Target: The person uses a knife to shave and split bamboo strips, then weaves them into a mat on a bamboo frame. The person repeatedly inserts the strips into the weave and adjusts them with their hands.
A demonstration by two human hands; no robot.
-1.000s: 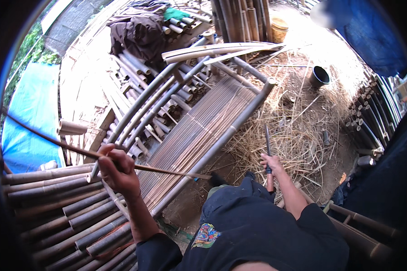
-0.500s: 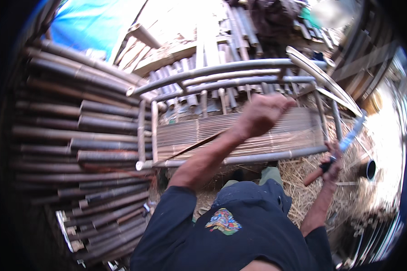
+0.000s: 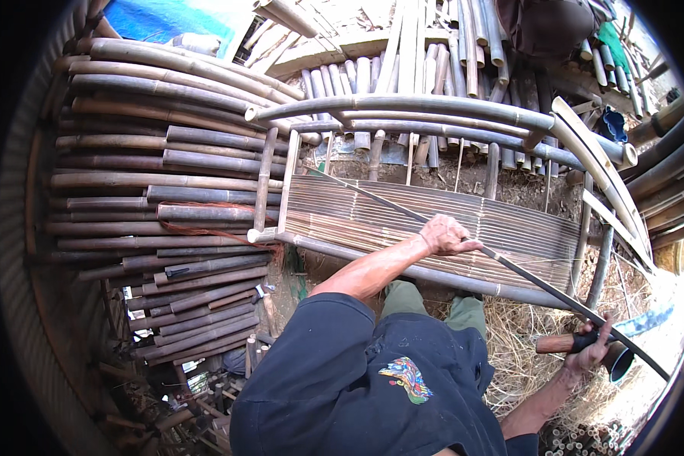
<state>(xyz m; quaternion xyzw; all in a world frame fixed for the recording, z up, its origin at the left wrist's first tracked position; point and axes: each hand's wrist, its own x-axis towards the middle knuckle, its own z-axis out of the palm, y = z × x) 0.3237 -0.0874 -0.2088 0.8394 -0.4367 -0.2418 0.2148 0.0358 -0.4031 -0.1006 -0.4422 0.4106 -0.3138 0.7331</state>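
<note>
A long, dark bamboo strip (image 3: 543,283) slants over a bamboo bench (image 3: 342,213) with a slatted seat and curved back rail. My left hand (image 3: 450,236) is closed around the strip over the middle of the seat. Beyond the bench's right end, my right hand (image 3: 589,352) grips a large knife (image 3: 556,344) with a brown wooden handle. Its bluish blade (image 3: 646,321) points right, partly behind the strip. The strip's lower right part passes by my right fingers; whether they also pinch it I cannot tell.
Bamboo poles (image 3: 121,181) lie stacked to the left. More cut bamboo pieces (image 3: 365,76) sit behind the bench, near a blue tarp (image 3: 171,21). Straw and shavings (image 3: 520,327) cover ground at the right. Cut tube ends (image 3: 585,441) show at the lower right.
My left hand, blurred above the seat before, has come down and now holds the strip, which extends past the right end. My right hand still has the knife, now lower. The view has shifted.
</note>
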